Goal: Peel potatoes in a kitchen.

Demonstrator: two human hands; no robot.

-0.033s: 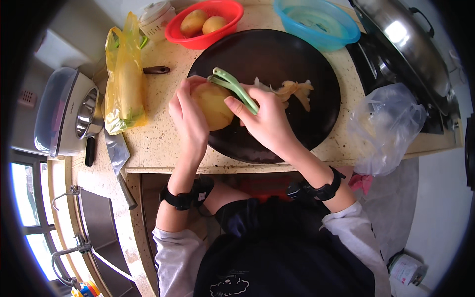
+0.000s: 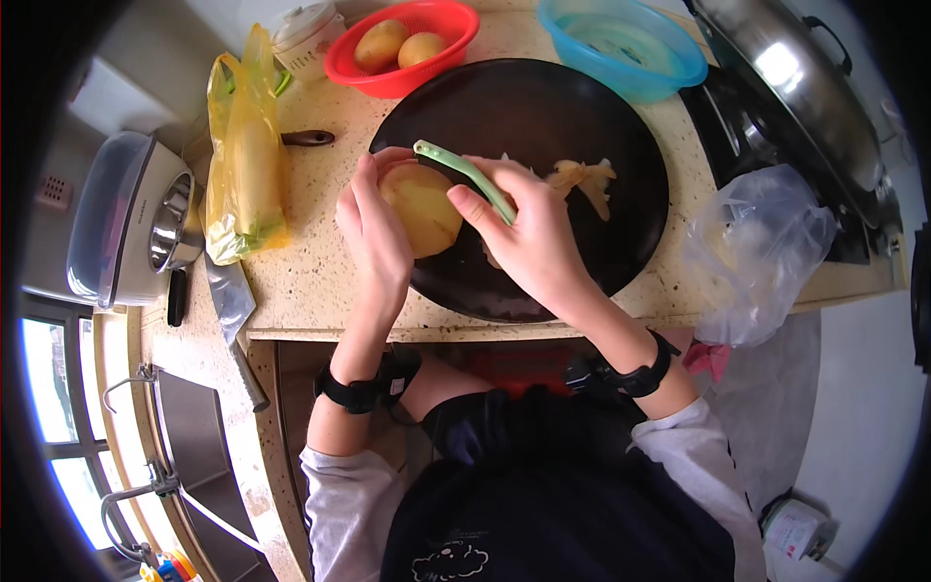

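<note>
My left hand (image 2: 376, 228) is wrapped round the left side of a large, mostly peeled yellow potato (image 2: 419, 209), holding it over the near left part of a round black tray (image 2: 543, 97). In my right hand (image 2: 529, 218) is a light green peeler (image 2: 465, 170), its handle gripped between thumb and fingers. The peeler's head lies at the potato's upper edge; its blade is hard to make out, and I cannot tell whether it touches. Thin peelings (image 2: 584, 182) lie on the tray right of my hands.
A red basket (image 2: 465, 29) with two potatoes and a blue basin (image 2: 679, 73) stand behind the tray. Left are a yellow bag (image 2: 242, 165) and a cleaver (image 2: 231, 301) near the counter edge; right, a clear plastic bag (image 2: 761, 252) and a large lidded pan (image 2: 776, 58).
The peeler has turned slightly in my right hand, and its head shows less. My right hand has shifted a little right and down; the potato stays in my left hand.
</note>
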